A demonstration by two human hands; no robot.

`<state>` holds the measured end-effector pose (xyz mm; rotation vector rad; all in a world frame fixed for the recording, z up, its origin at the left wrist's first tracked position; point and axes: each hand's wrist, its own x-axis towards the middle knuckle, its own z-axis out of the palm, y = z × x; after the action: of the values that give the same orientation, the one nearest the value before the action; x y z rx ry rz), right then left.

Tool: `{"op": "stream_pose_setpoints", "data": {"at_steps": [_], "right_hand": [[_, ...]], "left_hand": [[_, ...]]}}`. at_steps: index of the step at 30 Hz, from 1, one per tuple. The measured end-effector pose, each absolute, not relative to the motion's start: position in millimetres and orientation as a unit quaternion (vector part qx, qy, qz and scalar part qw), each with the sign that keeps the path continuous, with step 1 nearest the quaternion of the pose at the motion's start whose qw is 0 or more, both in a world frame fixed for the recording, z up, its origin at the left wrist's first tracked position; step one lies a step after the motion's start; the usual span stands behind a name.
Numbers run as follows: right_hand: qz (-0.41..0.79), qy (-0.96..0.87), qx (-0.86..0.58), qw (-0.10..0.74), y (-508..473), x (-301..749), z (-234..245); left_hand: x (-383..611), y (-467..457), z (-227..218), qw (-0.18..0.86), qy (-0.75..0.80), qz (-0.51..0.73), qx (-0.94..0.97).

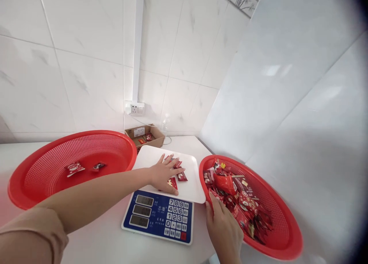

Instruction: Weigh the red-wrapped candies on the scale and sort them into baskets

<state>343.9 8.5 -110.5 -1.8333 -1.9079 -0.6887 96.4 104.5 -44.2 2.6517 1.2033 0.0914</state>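
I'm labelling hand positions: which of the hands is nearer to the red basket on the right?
The right hand: it is at the near rim of the right-hand basket. The left hand is farther away, spread over packets on the white tray.

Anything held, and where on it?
Right hand grips the right red basket by its near-left rim. Left hand is spread over packets; no grip visible.

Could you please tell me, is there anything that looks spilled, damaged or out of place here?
No spill or damage stands out. One thing looks slightly odd: a plain red, cup-like item lies among the printed packets in the red basket at right. It differs from them, but I cannot tell what it is.
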Motion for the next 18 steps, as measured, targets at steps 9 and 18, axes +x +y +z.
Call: {"op": "stream_pose_setpoints", "data": {"at_steps": [9, 18], "right_hand": [[-0.25, -0.684, -0.651, 0.214, 10.0, 345.1, -113.1], [-0.246, -0.688, -0.646, 0.219, 9.5, 345.5, -112.1]], "left_hand": [[123.5, 117.9, -40.8, 0.036, 0.455, 0.04, 0.889], [126.4, 105.6, -41.0, 0.003, 0.485, 0.039, 0.873]]}}
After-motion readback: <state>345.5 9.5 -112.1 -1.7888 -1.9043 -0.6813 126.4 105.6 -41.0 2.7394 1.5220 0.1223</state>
